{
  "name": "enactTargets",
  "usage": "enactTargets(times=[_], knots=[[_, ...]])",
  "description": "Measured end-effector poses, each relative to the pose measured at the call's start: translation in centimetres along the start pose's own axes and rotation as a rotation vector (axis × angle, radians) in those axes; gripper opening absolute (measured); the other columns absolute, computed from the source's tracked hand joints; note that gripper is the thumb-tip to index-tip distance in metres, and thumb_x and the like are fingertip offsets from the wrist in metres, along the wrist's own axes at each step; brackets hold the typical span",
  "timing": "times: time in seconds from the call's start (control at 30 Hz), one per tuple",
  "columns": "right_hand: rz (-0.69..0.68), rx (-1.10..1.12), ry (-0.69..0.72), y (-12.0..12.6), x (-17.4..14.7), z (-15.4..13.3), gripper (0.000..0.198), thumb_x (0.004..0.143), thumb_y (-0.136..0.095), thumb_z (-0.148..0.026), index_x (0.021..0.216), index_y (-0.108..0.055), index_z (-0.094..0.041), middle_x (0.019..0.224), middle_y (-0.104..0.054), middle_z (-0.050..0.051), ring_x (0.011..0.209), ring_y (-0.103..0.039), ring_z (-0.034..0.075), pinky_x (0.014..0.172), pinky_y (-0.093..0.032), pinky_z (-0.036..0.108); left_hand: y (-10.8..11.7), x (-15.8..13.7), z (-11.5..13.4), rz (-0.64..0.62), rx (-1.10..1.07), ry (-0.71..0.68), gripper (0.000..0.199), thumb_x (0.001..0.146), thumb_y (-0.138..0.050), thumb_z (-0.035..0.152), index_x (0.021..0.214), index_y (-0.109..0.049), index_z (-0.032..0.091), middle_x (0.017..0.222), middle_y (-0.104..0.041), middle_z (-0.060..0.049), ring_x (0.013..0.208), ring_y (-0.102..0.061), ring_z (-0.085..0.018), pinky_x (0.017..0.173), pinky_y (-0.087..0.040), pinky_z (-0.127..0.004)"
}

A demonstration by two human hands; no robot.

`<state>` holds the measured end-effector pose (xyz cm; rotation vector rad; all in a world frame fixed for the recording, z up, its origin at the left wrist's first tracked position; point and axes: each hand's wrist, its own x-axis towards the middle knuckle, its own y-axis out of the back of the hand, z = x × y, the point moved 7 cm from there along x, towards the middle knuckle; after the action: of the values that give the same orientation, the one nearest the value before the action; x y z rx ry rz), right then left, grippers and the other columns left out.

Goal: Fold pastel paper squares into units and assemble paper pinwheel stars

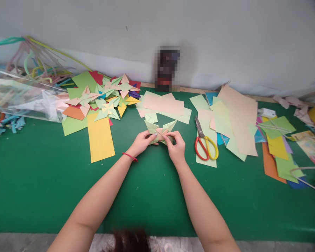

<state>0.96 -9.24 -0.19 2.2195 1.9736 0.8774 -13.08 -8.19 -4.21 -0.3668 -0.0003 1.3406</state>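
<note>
A folded paper star (161, 132), pale green with a pink middle, is held between both hands over the green table (136, 196). Two of its green points stick up and outward. My left hand (144, 141) pinches its left side, thumb on top, with a red cord around the wrist. On the right side, my right hand (177, 145) grips it between thumb and fingers. The lower part of the star is partly hidden by the fingers. Just beyond it lies a small folded green paper piece (151, 118).
Finished-looking paper stars (107, 106) are heaped at the back left beside a yellow sheet (101, 138). Scissors (205, 141) with red and yellow handles lie on paper to the right. Pink sheets (241, 119) and a clear plastic bag (23, 94) flank the work area.
</note>
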Motion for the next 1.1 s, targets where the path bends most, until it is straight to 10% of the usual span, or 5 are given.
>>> enactTargets(times=[1.1], knots=[[-0.024, 0.052, -0.107, -0.4, -0.2, 1.2, 0.016, 0.082, -0.054, -0.035, 0.088, -0.054, -0.020, 0.083, -0.058, 0.003, 0.077, -0.057, 0.015, 0.071, -0.047, 0.030, 0.7, 0.0, 0.2, 0.106, -0.019, 0.026, 0.042, 0.069, -0.065, 0.044, 0.096, -0.065, 0.011, 0.095, -0.068, -0.008, 0.076, -0.063, -0.018, 0.072, -0.055, -0.034]])
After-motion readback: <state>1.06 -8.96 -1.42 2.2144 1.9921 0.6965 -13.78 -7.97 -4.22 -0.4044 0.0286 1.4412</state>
